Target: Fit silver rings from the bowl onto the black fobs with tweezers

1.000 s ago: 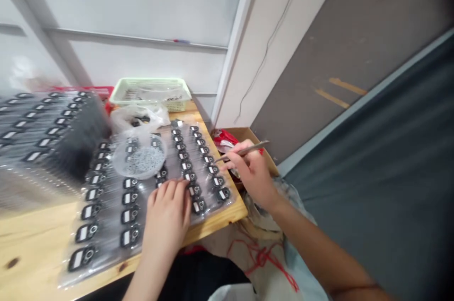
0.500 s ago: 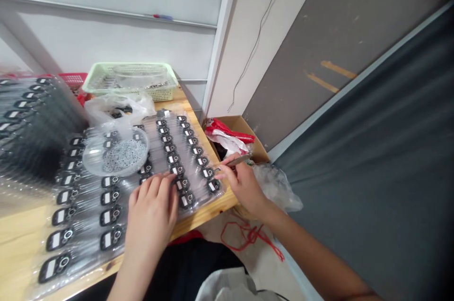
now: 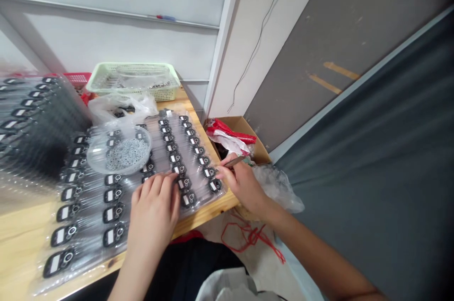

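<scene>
A clear plastic tray lies on the table with rows of small black casings, each with a white rectangle and a ring. My left hand lies over the tray's front part, palm down and fingers stretched forward, near one column of casings. At the tray's right edge, my right hand is closed around slim metal tweezers. Their tip is beside a casing in the rightmost column. On the tray stands a round clear tub with many small grey rings inside.
A tall stack of filled trays rises at the left. Behind are a white plastic bag and a pale green basket. Right of the table stand a cardboard box and clear plastic bags. Red cord lies on the floor.
The whole view has shifted slightly, with the table's things a little further right. My hands keep nearly the same places on the tray, and the tweezers stay in my right hand.
</scene>
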Demonstrator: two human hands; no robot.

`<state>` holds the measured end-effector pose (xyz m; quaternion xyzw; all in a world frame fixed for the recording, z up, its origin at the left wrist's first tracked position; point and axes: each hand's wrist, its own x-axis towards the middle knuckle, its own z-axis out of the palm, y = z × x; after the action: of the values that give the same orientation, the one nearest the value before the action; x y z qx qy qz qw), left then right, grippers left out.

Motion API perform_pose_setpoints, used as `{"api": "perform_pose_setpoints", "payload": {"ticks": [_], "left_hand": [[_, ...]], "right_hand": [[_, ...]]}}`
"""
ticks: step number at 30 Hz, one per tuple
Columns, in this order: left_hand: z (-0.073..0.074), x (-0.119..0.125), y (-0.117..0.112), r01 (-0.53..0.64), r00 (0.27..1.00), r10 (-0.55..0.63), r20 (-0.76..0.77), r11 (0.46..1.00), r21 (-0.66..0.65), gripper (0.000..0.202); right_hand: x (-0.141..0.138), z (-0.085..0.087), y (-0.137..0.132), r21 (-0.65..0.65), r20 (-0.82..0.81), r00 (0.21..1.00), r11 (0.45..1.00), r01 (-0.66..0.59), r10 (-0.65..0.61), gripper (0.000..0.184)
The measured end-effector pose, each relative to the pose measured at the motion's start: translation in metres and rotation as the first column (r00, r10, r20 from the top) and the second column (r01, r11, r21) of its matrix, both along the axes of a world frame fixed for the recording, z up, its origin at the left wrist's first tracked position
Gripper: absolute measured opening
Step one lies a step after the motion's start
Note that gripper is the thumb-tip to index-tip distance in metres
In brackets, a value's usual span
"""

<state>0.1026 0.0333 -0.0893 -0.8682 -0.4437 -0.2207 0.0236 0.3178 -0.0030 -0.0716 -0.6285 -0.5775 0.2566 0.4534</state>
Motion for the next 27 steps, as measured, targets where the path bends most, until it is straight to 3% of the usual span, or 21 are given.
{"api": "perform_pose_setpoints", "payload": {"ticks": [18, 27], "left_hand": [[0.0024, 0.0007, -0.0005, -0.011, 1.000, 0.012, 0.012, 1.000, -0.029, 0.023], [0.0012, -0.0005, -0.0006, -0.010, 1.000, 0.011, 0.016, 0.999, -0.035, 0.022]], "right_hand": [[-0.0021, 0.0041, 0.0004, 0.024, 0.052, 0.998, 0.999, -0.026, 0.024, 0.009], [-0.0002, -0.0026, -0.0007, 0.003, -0.014, 1.000, 1.000, -0.001, 0.001, 0.005]]}}
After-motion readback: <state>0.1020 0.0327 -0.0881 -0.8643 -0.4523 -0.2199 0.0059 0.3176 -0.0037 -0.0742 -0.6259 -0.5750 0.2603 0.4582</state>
